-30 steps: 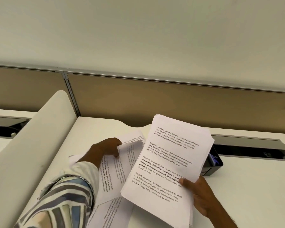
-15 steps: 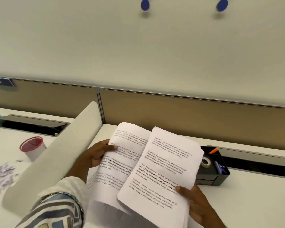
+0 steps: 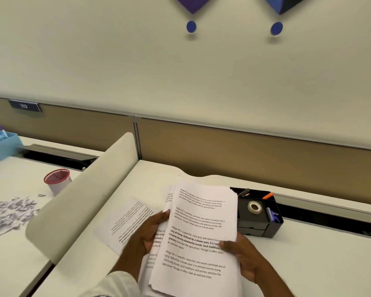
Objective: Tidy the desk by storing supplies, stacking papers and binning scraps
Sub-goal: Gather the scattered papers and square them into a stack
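A thick stack of printed papers (image 3: 199, 236) is held upright-tilted above the white desk (image 3: 308, 264). My left hand (image 3: 146, 234) grips the stack's left edge, thumb on top. My right hand (image 3: 244, 258) holds its right edge, thumb on the front sheet. One loose printed sheet (image 3: 124, 221) lies flat on the desk to the left of the stack. A pile of paper scraps (image 3: 11, 211) lies on the neighbouring desk at far left, near a red-rimmed white cup (image 3: 57, 182).
A black organiser (image 3: 257, 217) with a tape roll (image 3: 254, 207) and pens stands right of the papers. A curved white divider (image 3: 84, 200) separates the two desks. A blue tray (image 3: 2, 144) sits far left. Tan partition panels (image 3: 244, 151) run along the back.
My left hand brought its sheets onto the stack in my right hand, so both hands now hold one stack. The view has swung left and up, showing the neighbouring desk.
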### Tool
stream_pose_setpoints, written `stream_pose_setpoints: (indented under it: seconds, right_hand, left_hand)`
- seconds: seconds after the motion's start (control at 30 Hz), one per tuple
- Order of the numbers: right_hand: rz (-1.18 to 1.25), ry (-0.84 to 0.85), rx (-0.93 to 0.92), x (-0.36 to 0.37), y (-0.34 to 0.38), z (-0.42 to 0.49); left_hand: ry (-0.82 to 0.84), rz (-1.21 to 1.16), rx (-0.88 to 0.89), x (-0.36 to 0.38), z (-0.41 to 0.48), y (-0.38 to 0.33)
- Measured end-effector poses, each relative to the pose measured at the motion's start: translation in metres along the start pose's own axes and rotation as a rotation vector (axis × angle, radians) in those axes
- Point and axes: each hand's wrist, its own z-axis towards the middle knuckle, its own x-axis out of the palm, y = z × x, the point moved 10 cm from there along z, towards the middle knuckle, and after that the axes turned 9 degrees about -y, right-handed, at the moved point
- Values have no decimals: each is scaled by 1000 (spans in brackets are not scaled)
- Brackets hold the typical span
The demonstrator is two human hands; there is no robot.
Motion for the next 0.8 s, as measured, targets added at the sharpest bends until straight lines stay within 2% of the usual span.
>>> stream_pose_setpoints:
  seconds: [0.13, 0.4, 0.6, 0.67, 0.73, 0.77, 0.8]
  right_hand:
    - [-44, -47, 18, -20, -6, -5]
    - [-17, -96, 90, -33, -20, -3]
    - [-47, -160, 96, -40, -24, 4]
    - [-26, -149, 84, -41, -20, 6]
    - [13, -133, 67, -43, -16, 9]
    - [31, -129, 58, -46, -15, 11]
    - [49, -127, 48, -48, -12, 12]
  left_hand:
    - [-3, -32, -9, 26, -10, 21]
    - [-96, 197, 47, 18, -1, 40]
    - [-143, 226, 38, 4, 10, 36]
    - [-218, 270, 65, -8, 15, 23]
    - [-367, 332, 110, -34, 24, 10]
    - [-458, 412, 164, -50, 27, 1]
    - [-547, 587, 240, -64, 29, -12]
